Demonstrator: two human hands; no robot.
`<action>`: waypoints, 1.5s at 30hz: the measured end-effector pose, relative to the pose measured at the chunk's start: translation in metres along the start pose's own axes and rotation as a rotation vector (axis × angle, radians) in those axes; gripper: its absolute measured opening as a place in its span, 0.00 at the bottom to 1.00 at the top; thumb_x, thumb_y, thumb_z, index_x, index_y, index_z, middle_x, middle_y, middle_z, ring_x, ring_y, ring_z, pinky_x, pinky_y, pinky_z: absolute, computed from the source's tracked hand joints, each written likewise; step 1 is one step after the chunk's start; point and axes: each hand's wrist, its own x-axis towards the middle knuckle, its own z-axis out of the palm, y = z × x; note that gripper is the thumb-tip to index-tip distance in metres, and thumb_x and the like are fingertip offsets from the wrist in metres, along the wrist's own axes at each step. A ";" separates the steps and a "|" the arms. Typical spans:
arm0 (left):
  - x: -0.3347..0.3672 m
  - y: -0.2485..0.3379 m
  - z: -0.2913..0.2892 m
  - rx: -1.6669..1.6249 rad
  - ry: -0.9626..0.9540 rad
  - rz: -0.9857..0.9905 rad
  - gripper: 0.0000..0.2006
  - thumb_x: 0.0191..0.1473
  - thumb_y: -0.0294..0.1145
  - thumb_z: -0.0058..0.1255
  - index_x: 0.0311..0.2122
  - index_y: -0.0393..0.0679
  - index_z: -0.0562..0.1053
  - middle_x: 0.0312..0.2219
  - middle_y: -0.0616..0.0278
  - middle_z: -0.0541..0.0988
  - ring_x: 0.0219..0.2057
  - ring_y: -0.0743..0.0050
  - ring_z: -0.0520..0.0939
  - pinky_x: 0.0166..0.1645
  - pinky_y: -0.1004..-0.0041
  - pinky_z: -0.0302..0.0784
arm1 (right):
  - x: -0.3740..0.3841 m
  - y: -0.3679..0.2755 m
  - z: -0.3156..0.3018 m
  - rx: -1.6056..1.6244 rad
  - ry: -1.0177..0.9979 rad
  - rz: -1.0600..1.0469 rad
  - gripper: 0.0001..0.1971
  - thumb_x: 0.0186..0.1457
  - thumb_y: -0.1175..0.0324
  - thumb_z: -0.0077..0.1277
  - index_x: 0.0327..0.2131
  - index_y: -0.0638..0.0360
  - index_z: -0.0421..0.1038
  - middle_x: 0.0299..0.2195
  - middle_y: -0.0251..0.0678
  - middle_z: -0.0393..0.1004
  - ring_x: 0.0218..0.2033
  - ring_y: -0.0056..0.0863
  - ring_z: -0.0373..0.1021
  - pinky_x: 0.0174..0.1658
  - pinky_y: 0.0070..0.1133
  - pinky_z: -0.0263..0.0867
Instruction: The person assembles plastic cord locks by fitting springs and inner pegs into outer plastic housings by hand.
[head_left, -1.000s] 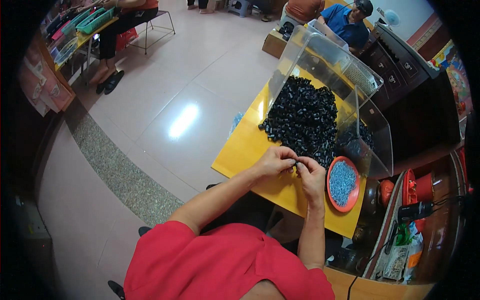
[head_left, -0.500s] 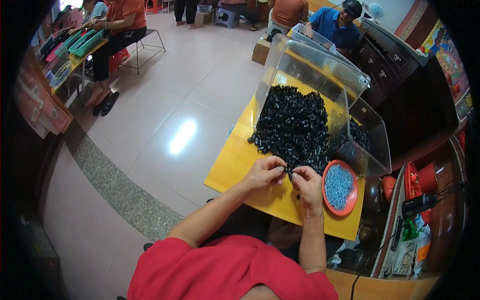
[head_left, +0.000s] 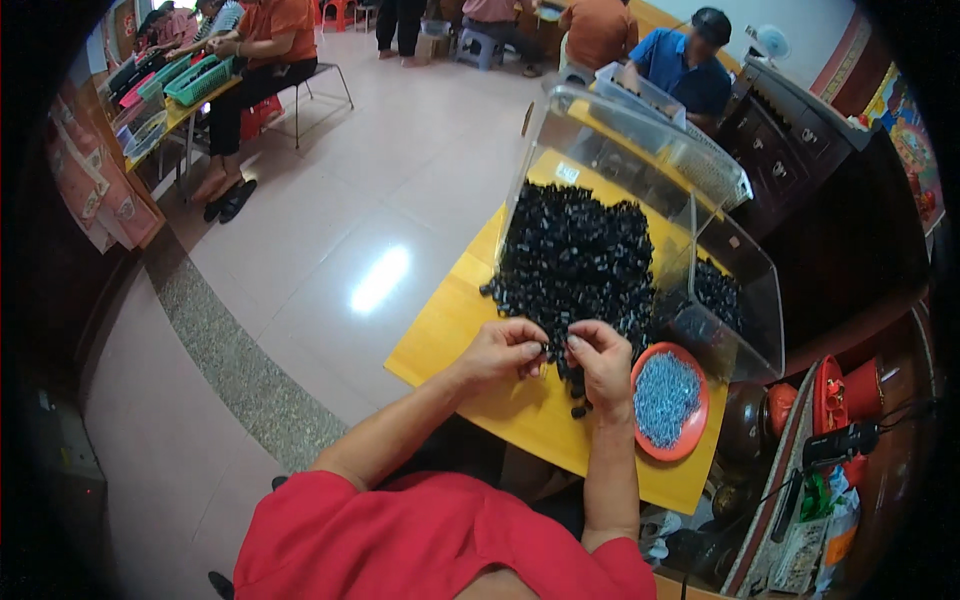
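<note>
Black bits [head_left: 575, 250] look light and hard, best pinched by their sides. Our left hand [head_left: 503, 352] pinches one; our right hand [head_left: 603, 370] curls, holding what we can't tell.

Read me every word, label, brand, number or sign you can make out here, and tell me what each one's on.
None reads clearly.
White label at the clear box: too small to read.
Wall poster: any writing is too blurred to read.
Orange-and-white bag: any print is too small to read.
</note>
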 end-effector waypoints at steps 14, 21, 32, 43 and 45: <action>0.011 0.002 -0.002 0.033 -0.009 -0.030 0.07 0.49 0.23 0.46 0.35 0.36 0.70 0.23 0.64 0.74 0.23 0.80 0.74 0.28 0.82 0.69 | -0.003 -0.008 0.007 0.035 -0.026 0.027 0.07 0.46 0.78 0.50 0.32 0.65 0.70 0.22 0.26 0.70 0.22 0.11 0.64 0.25 0.09 0.60; 0.002 0.003 -0.002 0.007 0.013 -0.067 0.09 0.48 0.23 0.49 0.36 0.35 0.69 0.24 0.61 0.73 0.24 0.76 0.73 0.31 0.78 0.70 | -0.010 -0.009 0.013 -0.050 -0.033 0.029 0.05 0.45 0.78 0.50 0.29 0.65 0.71 0.23 0.25 0.70 0.24 0.10 0.64 0.27 0.09 0.59; 0.007 0.003 0.001 0.142 0.019 -0.035 0.07 0.50 0.24 0.47 0.36 0.36 0.71 0.23 0.66 0.74 0.23 0.83 0.74 0.27 0.83 0.67 | -0.009 -0.009 0.013 -0.238 -0.005 0.022 0.04 0.44 0.77 0.51 0.28 0.64 0.71 0.21 0.25 0.69 0.23 0.09 0.63 0.26 0.09 0.58; 0.005 0.002 0.002 0.090 0.033 -0.041 0.07 0.50 0.23 0.46 0.35 0.36 0.71 0.23 0.66 0.74 0.23 0.82 0.74 0.27 0.84 0.68 | -0.010 -0.006 0.012 -0.200 -0.001 0.039 0.04 0.45 0.77 0.51 0.27 0.64 0.71 0.20 0.24 0.68 0.21 0.08 0.61 0.24 0.09 0.57; 0.005 0.003 0.003 0.079 0.032 -0.048 0.07 0.50 0.22 0.45 0.35 0.36 0.71 0.23 0.66 0.74 0.23 0.82 0.74 0.27 0.83 0.68 | -0.011 -0.005 0.012 -0.202 0.000 0.026 0.04 0.45 0.77 0.51 0.27 0.64 0.71 0.20 0.23 0.68 0.21 0.08 0.61 0.24 0.09 0.57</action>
